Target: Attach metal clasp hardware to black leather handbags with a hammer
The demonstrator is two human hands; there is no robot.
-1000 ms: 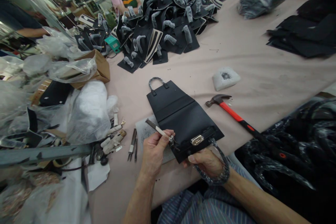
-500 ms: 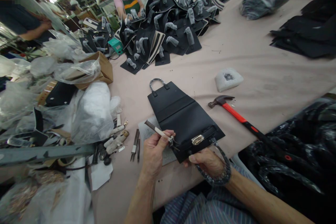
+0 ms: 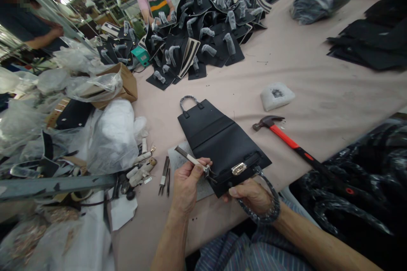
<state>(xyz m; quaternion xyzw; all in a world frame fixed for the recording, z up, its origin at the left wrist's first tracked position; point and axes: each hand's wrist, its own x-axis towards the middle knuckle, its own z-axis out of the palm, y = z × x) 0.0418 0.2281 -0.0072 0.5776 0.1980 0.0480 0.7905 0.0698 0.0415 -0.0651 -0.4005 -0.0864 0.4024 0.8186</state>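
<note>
My left hand [image 3: 187,184] pinches a metal punch [image 3: 185,153] with a white-wrapped shaft; it slants with its lower end at the near-left edge of a black bag panel [image 3: 227,142]. My right hand [image 3: 252,194] grips the panel's near edge, thumb on top, its other fingers partly hidden underneath. A wrapped near handle [image 3: 275,203] loops around that hand. Just above the thumb sits a shiny gold clasp [image 3: 238,169]. The far handle [image 3: 188,98] stands at the panel's other end. Partly under the panel lies a grey slab [image 3: 178,160].
A red-and-black claw hammer [image 3: 288,137] lies right of the panel, near a white block [image 3: 277,96]. More slim tools [image 3: 164,178] lie at left. A heap of black bag pieces [image 3: 203,34] covers the far table; plastic bags [image 3: 111,135] crowd the left. Co-workers stand beyond.
The panel has shifted very slightly leftward in view. Both hands keep their holds. The far co-worker's head has moved a little to the left.
</note>
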